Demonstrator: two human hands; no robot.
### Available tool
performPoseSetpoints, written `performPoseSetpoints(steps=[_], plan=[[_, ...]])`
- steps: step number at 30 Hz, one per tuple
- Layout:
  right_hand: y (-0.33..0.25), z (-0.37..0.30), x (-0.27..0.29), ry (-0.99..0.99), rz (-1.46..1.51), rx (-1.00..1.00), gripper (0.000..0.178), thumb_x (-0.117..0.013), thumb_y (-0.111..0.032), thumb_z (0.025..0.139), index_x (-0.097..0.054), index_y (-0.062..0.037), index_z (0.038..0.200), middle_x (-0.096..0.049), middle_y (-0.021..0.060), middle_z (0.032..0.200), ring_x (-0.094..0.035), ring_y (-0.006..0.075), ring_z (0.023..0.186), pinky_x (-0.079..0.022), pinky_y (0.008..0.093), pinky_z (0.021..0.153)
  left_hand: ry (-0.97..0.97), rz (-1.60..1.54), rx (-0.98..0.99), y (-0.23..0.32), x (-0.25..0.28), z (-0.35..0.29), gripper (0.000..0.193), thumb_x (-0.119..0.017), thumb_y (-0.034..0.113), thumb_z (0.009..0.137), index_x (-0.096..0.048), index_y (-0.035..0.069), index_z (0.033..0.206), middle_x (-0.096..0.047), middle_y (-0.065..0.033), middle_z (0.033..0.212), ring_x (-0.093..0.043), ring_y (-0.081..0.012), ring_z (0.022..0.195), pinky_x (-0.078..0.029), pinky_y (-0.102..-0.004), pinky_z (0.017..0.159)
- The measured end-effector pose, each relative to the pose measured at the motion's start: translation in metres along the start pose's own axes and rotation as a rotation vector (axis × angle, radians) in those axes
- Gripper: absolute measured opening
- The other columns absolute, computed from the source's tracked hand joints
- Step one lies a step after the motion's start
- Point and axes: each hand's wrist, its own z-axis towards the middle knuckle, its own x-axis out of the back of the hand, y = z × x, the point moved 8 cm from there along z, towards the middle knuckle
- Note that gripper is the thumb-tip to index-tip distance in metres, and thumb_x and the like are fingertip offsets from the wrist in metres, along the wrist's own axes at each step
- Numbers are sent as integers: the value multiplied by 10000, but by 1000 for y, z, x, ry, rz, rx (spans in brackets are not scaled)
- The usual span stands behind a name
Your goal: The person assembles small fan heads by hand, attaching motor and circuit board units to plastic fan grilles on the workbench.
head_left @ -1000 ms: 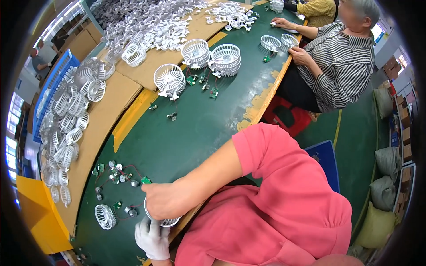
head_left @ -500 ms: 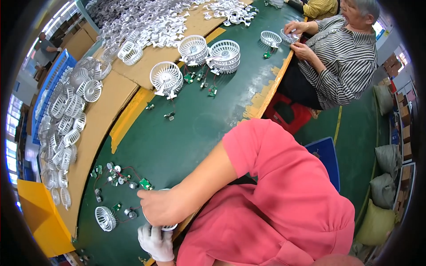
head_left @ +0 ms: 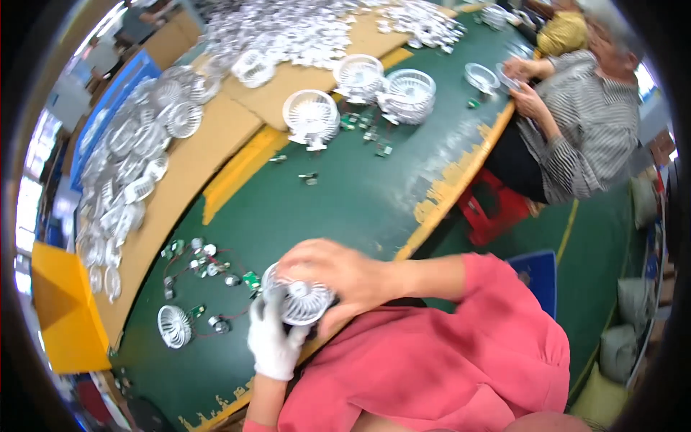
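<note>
Both hands hold a round white slatted fan housing (head_left: 306, 304) at the table's near edge. My left hand (head_left: 272, 342), in a white glove, grips its left side with the fingers closed around it. Bare and slightly blurred, my right hand (head_left: 342, 277) curves over its top and right side. Just left of them lies a small green circuit board (head_left: 251, 281) on a red wire. Farther left are a small motor (head_left: 219, 325), a white fan housing (head_left: 174, 326) on its side, and a tangle of wired boards and motors (head_left: 209, 265).
Stacked fan housings (head_left: 407, 97) stand farther along the green table (head_left: 345, 194). Cardboard (head_left: 209, 155) at the left bears a heap of clear-white housings (head_left: 126, 165); small white parts (head_left: 288, 32) are piled beyond. A co-worker (head_left: 586, 122) sits at the far right, handling a housing.
The fan housing has come up and right into fuller view, now tilted between both hands. My right hand has swung from in front of it to its top and right side. The view has shifted.
</note>
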Motion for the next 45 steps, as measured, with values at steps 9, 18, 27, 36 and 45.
performPoseSetpoints(steps=[9,18,27,36,45], plan=[[52,-100,66,239,-315,-622,1219,-905,-267,540,-146,84,1427,-440,217,1326,-431,289,1260,-322,376,1062,-247,-128,-355,88,-27,78,800,-725,396,717,-380,98,1374,-458,-212,1284,-512,-394,1123,-432,-442,944],[103,-158,225,761,-184,-721,1134,-819,-46,567,-110,23,1450,-424,174,1340,-442,261,1239,-337,354,1053,-4,176,-302,53,43,213,586,-690,444,760,-547,118,1226,-536,-142,1223,-533,-323,1125,-446,-392,934],[130,-153,249,953,-143,-711,1049,-681,107,619,-85,-18,1473,-392,139,1360,-431,245,1236,-321,338,1062,143,595,-98,1,90,377,563,-693,468,738,-576,161,1195,-587,-155,1150,-590,-326,1027,-477,-409,870],[135,-160,252,930,-298,-790,1068,-815,-123,671,-115,-12,1469,-373,125,1398,-402,234,1266,-297,341,1074,150,1139,21,-18,106,521,558,-669,502,748,-582,125,1151,-588,-140,1174,-590,-279,1068,-456,-428,878],[135,-187,246,885,-385,-880,904,-749,-119,739,-201,11,1446,-362,140,1414,-386,227,1275,-278,334,1071,27,1043,303,-101,108,563,915,-653,657,604,-472,119,1322,-568,-167,1256,-560,-290,1148,-439,-387,958]])
